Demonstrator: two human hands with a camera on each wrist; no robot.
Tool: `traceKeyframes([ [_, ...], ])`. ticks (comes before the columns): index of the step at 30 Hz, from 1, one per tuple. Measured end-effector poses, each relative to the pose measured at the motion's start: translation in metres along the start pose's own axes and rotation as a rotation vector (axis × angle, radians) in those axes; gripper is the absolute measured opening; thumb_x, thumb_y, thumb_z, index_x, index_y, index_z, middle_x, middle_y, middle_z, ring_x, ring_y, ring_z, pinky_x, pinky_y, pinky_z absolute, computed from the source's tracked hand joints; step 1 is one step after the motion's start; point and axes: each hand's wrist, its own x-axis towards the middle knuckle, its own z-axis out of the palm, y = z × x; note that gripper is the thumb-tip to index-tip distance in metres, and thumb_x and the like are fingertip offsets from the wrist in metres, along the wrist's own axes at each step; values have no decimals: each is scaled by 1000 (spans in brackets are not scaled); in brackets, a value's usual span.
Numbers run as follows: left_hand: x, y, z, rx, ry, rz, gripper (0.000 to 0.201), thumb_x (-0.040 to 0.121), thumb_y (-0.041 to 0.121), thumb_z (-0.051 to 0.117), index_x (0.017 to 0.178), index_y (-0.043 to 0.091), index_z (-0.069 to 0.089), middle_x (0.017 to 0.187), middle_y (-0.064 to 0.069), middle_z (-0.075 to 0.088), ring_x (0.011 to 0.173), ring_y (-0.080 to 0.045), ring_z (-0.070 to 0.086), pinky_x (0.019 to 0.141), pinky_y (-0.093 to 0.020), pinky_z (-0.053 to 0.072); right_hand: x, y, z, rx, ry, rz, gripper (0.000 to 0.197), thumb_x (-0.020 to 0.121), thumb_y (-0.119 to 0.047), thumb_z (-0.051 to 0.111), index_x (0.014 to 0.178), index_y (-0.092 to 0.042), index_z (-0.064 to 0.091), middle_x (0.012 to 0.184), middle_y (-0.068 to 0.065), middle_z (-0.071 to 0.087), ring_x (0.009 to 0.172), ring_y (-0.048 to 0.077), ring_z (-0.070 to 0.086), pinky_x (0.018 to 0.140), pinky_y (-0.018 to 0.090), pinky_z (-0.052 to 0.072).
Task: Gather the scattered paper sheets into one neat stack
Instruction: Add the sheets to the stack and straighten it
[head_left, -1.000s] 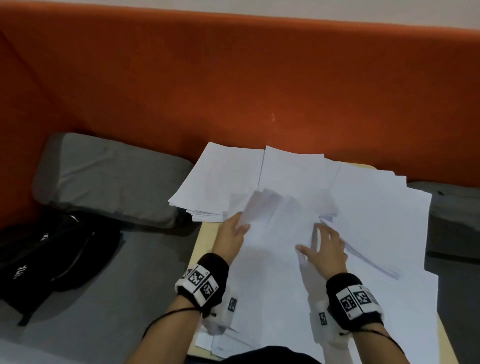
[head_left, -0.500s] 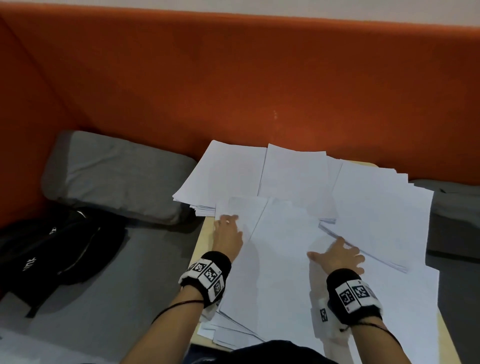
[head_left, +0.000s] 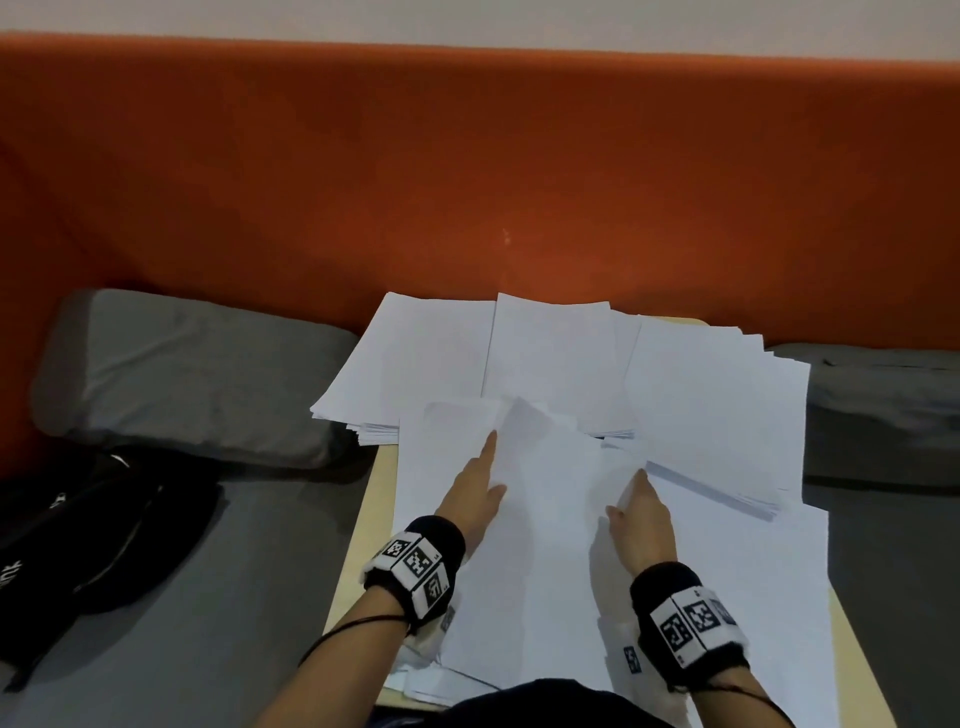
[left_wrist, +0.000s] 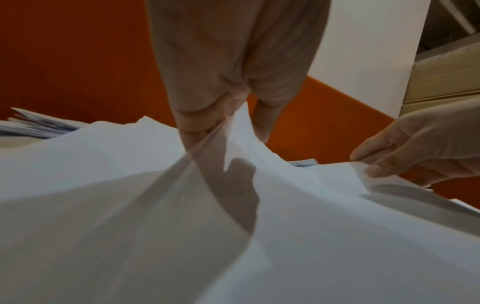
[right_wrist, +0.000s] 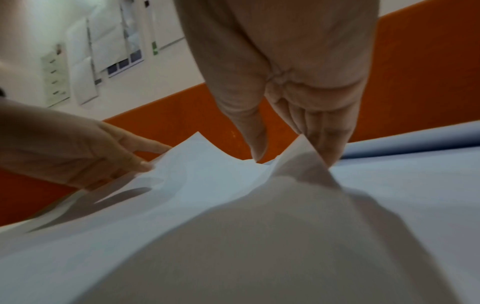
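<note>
White paper sheets cover a small pale table (head_left: 372, 499): one pile at the back left (head_left: 415, 364), one at the back middle (head_left: 550, 353), a fanned pile at the right (head_left: 717, 405), and loose sheets in front (head_left: 519, 613). My left hand (head_left: 493, 462) pinches the left edge of a top sheet (head_left: 550, 483); the left wrist view shows thumb and fingers (left_wrist: 197, 133) closed on that raised edge. My right hand (head_left: 626, 493) pinches its right edge, thumb (right_wrist: 257, 148) on one side and fingers on the other. The sheet bows upward between the hands.
An orange padded backrest (head_left: 467, 182) rises directly behind the table. One grey cushion (head_left: 192, 374) lies at the left, another (head_left: 883, 405) at the right. A black bag (head_left: 78, 535) sits on the grey seat at the far left.
Half a second ago both hands lay flat on the sheets. Now each has taken an edge of a top sheet and lifted it, and the hands have come closer together.
</note>
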Motion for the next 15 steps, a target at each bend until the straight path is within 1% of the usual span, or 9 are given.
traceKeyframes([
  [2,0,-3,1,-30,-5,-17,68,99,14,39,149,26,-6,150,-11,29,140,-23,27,111,-29,23,-7,-5,6,-77,-52,-30,63,96,-10,45,146,4,9,155,21,8,138,32,29,108,32,30],
  [3,0,-4,1,-59,-7,-22,68,99,14,39,149,27,-6,152,-10,26,142,-23,24,113,-31,22,-10,-6,9,-116,-80,-37,67,97,-12,44,147,3,2,156,21,-6,142,32,19,111,32,26],
  [4,0,-6,1,-87,-2,-22,68,99,14,39,149,27,-6,153,-10,23,143,-23,22,115,-32,21,-12,-9,11,-145,-100,-45,69,98,-14,43,147,2,-2,154,23,-15,145,32,9,114,33,21],
  [6,-2,-9,0,-126,17,-21,67,99,12,39,149,26,-4,153,-10,25,141,-23,25,113,-29,22,-15,-13,13,-191,-124,-87,70,98,-15,42,148,-1,-5,151,25,-22,146,33,-5,116,33,16],
  [7,-2,-10,-1,-152,29,-22,67,99,12,39,149,25,-3,152,-9,26,140,-23,27,112,-28,23,-15,-14,14,-214,-126,-119,69,98,-14,42,148,-2,-4,151,25,-23,145,33,-8,116,32,16],
  [9,-4,-14,-3,-177,48,-25,66,99,12,38,150,25,-2,152,-9,27,140,-23,28,111,-27,23,-14,-14,16,-251,-114,-192,67,98,-13,42,149,-6,0,152,22,-23,146,31,-7,114,29,21],
  [12,-6,-18,-5,-172,57,-28,65,99,12,38,150,27,-1,148,-8,32,136,-22,33,104,-21,25,-11,-12,19,-230,-71,-346,61,97,-7,40,150,-10,9,156,10,-17,147,22,2,111,25,27],
  [14,-7,-18,-6,-152,47,-13,64,99,12,38,149,28,1,143,-8,37,133,-23,36,98,-17,25,-11,-12,21,-125,-74,-388,62,94,1,39,150,-13,15,159,2,-5,145,18,16,108,21,29],
  [15,-8,-17,-6,-136,43,0,62,99,12,38,149,27,4,141,-9,39,132,-23,37,98,-16,24,-11,-12,21,-42,-81,-367,62,93,5,38,149,-15,19,159,1,7,143,17,23,105,19,28],
])
